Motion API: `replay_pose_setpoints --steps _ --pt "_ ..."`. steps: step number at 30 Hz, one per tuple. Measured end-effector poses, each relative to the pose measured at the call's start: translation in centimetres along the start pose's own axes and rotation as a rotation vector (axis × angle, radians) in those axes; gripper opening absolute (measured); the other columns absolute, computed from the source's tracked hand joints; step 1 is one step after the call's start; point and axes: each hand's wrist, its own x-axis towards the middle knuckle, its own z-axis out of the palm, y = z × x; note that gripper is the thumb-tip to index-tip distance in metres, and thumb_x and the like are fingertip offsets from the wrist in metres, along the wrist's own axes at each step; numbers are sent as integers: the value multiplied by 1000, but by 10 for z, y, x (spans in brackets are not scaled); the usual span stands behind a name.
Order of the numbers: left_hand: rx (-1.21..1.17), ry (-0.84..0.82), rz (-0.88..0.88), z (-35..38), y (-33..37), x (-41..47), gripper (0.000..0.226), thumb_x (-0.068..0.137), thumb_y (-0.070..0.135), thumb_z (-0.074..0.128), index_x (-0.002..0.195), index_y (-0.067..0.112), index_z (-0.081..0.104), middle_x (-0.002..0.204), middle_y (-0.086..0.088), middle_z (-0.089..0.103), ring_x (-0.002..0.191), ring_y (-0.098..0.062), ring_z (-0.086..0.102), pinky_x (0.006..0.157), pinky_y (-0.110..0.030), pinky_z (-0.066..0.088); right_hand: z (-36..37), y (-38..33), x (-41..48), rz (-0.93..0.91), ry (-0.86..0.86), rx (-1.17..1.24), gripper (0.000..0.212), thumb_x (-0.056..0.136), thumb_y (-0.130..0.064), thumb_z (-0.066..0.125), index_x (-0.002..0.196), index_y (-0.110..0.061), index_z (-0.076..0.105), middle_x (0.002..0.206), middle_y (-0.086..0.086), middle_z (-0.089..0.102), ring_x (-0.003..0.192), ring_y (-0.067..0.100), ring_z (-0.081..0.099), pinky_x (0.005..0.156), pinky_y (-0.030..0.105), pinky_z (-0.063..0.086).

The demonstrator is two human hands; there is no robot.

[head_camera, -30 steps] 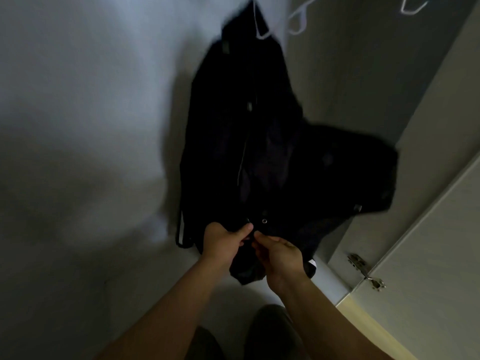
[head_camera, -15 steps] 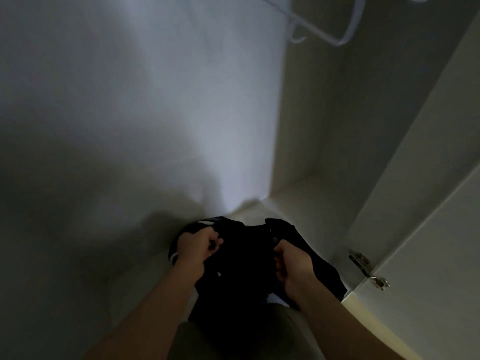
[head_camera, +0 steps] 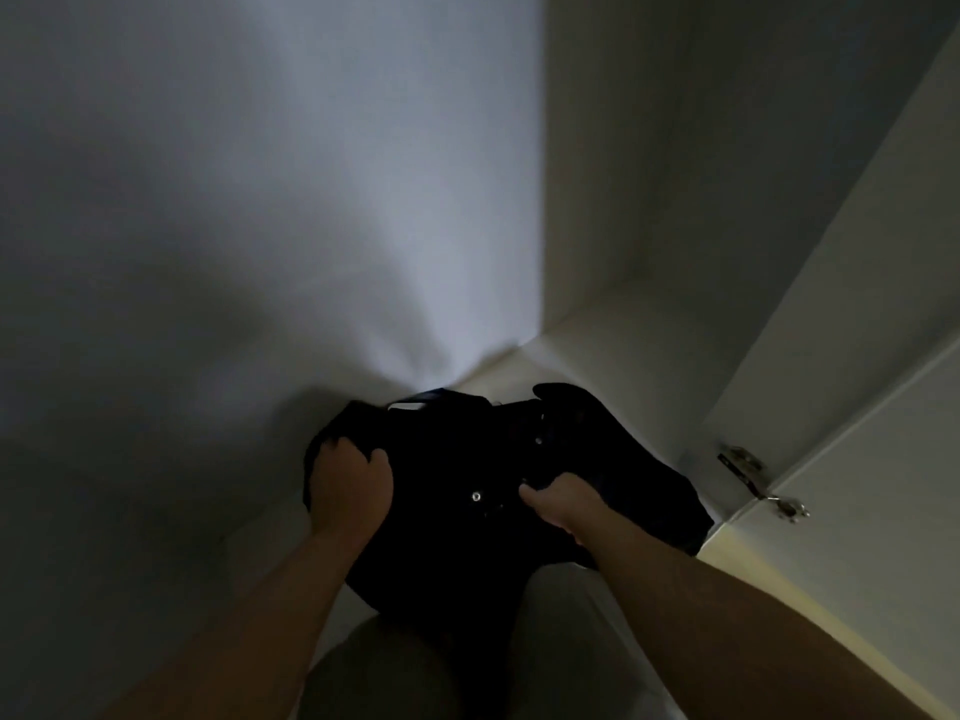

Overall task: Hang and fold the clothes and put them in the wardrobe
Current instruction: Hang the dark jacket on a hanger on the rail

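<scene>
A black garment with metal snaps lies bunched low inside the dim wardrobe, over its floor and my knees. My left hand grips the garment's left edge with curled fingers. My right hand is closed on the fabric near the middle right. Part of the garment spills to the right toward the door hinge. No hanger shows in view now.
The wardrobe's white back panel and side wall enclose the space. A metal hinge sits at the right on the open door. My trouser legs fill the bottom middle.
The black garment came off the white hanger and dropped to the wardrobe bottom with both hands on it. The view tilted down, so the hangers left the frame.
</scene>
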Motion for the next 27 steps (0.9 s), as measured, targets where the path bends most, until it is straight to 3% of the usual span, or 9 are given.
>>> replay_pose_setpoints --steps 3,8,11,14,17,19,22,25,27 --pt "-166 96 252 -22 25 -9 44 83 6 51 121 -14 59 117 -28 63 110 -34 59 103 -43 44 12 -22 16 -12 40 -42 104 84 -50 74 157 -17 7 152 22 28 134 43 41 105 47 45" --pt "-652 367 214 -99 62 0 15 59 26 53 59 16 64 53 16 55 55 0 48 54 -28 36 15 -86 25 -238 129 -44 113 89 -20 70 153 -50 -18 165 11 -2 147 38 24 112 51 38" --pt "-865 446 225 -143 57 10 10 57 16 57 57 23 64 50 22 52 58 2 47 59 -15 39 8 -119 23 -396 203 -70 96 88 -12 66 154 -50 7 165 6 -1 146 38 25 107 51 40" --pt "-1132 489 123 -172 41 22 16 52 13 54 53 21 68 58 10 58 65 -15 53 66 -25 47 -5 -143 20 -505 309 -65 41 93 -18 54 131 -27 43 147 13 43 130 37 46 96 47 44" --pt "-659 486 -224 -194 10 43 32 66 28 54 86 11 73 96 -19 70 88 -31 68 85 -45 57 -28 -166 0 -557 317 82 14 97 -19 46 110 -13 43 112 19 63 105 39 61 82 42 48" --pt "-45 82 -435 -198 3 46 54 85 41 61 118 -1 64 120 -27 65 101 -38 68 92 -47 56 -45 -186 -26 -653 321 164 10 99 -21 47 105 -12 45 107 17 64 97 33 61 77 34 43" --pt "541 -147 -116 -175 23 23 103 77 58 77 152 3 31 152 -22 39 136 -36 45 108 -39 43 -65 -221 -80 -813 179 292 22 92 -25 62 110 -15 54 106 12 68 87 22 62 72 28 44" --pt "155 -25 425 -133 65 3 136 59 59 87 160 28 0 168 -2 3 155 -24 6 123 -43 17 -79 -247 -130 -807 -125 408 41 80 -17 72 117 -19 55 105 10 68 92 23 67 67 29 51" --pt "-205 -92 477 -120 85 -1 119 66 46 88 157 32 13 161 0 29 148 -19 31 117 -36 32 -84 -247 -151 -794 -269 488 43 78 -5 67 120 -8 57 103 11 66 95 25 65 66 29 53"
